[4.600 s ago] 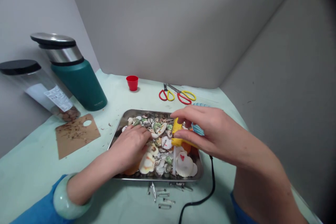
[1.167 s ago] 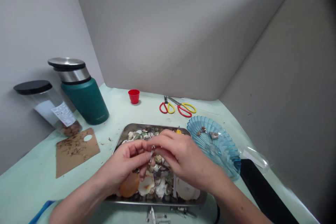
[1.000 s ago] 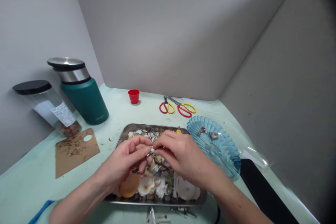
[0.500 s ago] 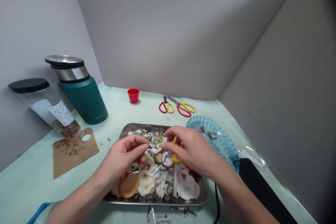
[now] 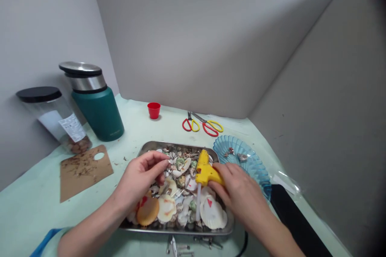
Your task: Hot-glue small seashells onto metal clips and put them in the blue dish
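A metal tray [image 5: 177,230] full of shells lies in front of me. My right hand [image 5: 237,186] is closed around the handle of a yellow glue gun [image 5: 206,172] above the tray's right side. A whitish glue stick [image 5: 198,202] sticks out of the gun toward me. My left hand [image 5: 143,170] hovers over the tray's left part, thumb and fingertips pinched together. Whatever is between those fingertips is too small to make out. Near the tray's front lie an orange scallop shell [image 5: 148,211], a cream shell [image 5: 167,209] and a white shell with a red heart [image 5: 213,213].
A blue fluted plate [image 5: 255,164] holding small pieces stands right of the tray. Behind are two pairs of scissors [image 5: 212,128] and a red cup [image 5: 154,111]. At left stand a green flask [image 5: 101,114], a lidded jar [image 5: 57,122] and a brown board [image 5: 86,172]. Small metal tools [image 5: 175,247] lie in front.
My right hand has moved back and right from beside my left fingertips and taken hold of the glue gun's handle. My left hand stays pinched in nearly the same place.
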Demonstrator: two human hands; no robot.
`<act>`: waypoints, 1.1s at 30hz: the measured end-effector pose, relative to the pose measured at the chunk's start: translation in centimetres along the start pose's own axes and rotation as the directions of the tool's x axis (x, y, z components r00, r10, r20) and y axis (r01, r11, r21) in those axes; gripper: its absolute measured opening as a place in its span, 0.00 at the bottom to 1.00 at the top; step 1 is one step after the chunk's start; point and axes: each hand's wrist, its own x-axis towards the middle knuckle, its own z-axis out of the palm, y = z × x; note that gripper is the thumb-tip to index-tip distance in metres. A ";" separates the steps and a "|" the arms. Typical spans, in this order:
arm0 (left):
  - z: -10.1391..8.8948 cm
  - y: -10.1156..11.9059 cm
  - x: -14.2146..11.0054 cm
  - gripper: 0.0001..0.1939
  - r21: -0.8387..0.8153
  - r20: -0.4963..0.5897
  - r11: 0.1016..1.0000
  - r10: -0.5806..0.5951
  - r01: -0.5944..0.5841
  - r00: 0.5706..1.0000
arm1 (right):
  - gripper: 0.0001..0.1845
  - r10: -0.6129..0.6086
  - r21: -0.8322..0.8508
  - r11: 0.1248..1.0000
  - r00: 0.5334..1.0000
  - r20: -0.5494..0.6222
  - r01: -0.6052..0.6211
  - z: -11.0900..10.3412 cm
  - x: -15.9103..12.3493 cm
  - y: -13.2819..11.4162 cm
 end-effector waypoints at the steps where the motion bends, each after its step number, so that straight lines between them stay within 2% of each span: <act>1: 0.0 0.0 0.0 0.11 -0.006 -0.011 1.000 0.003 -0.003 1.000 | 0.14 0.002 0.146 0.989 1.000 -0.007 -0.001 -0.5 0.2 0.6; 2: 0.0 0.0 0.0 0.11 -0.010 -0.020 1.000 0.001 -0.001 1.000 | 0.14 0.031 0.315 0.949 0.999 -0.014 -0.025 -1.1 0.4 1.2; 3: 0.0 0.1 0.0 0.11 -0.013 -0.028 1.000 -0.002 0.002 1.000 | 0.15 0.077 0.494 0.867 0.997 -0.007 -0.064 -1.6 0.7 1.5; 5: 0.0 0.2 0.0 0.11 -0.016 -0.042 1.000 -0.008 0.007 0.999 | 0.19 0.125 0.804 0.587 0.992 0.027 -0.096 -2.4 1.2 1.3; 7: 0.0 0.4 0.0 0.11 -0.022 -0.050 1.000 -0.004 0.003 0.999 | 0.22 0.086 0.953 0.290 0.994 0.062 -0.085 -2.5 1.6 0.2; 8: -0.1 0.4 0.0 0.11 -0.024 -0.052 1.000 0.003 -0.004 0.999 | 0.22 0.060 0.976 0.197 0.995 0.080 -0.091 -2.1 1.6 -0.6; 9: -0.1 0.4 0.0 0.11 -0.024 -0.052 1.000 0.010 -0.012 0.999 | 0.20 0.040 0.986 0.143 0.996 0.082 -0.086 -1.6 1.6 -1.4; 11: -0.2 0.3 0.1 0.11 -0.025 -0.052 0.999 0.021 -0.022 0.998 | 0.20 -0.012 0.975 0.149 0.985 0.170 -0.167 -0.1 1.3 -2.7; 14: -0.3 0.2 0.2 0.10 -0.034 -0.054 0.999 0.012 -0.014 0.998 | 0.22 -0.100 0.933 0.234 0.948 0.302 -0.273 2.1 0.7 -3.3; 17: -0.4 0.2 0.4 0.10 -0.054 -0.050 0.998 -0.010 0.007 0.999 | 0.23 -0.102 0.916 0.252 0.933 0.344 -0.311 3.2 0.3 -3.0; 20: -0.5 0.3 0.6 0.10 -0.079 -0.053 0.996 -0.048 0.043 0.997 | 0.26 -0.129 0.911 0.211 0.913 0.386 -0.355 3.1 0.2 -2.8; 23: -0.5 0.3 0.7 0.10 -0.096 -0.056 0.992 -0.086 0.080 0.995 | 0.29 -0.174 0.881 0.267 0.880 0.442 -0.390 2.8 0.0 -2.9; 26: -0.7 0.3 0.9 0.11 -0.104 -0.054 0.990 -0.103 0.097 0.993 | 0.30 -0.140 0.870 0.304 0.885 0.444 -0.388 2.9 -0.3 -2.9; 33: -0.8 -0.3 0.8 0.11 -0.116 -0.037 0.988 -0.103 0.098 0.994 | 0.31 -0.101 0.869 0.270 0.886 0.453 -0.414 2.9 -0.5 -3.1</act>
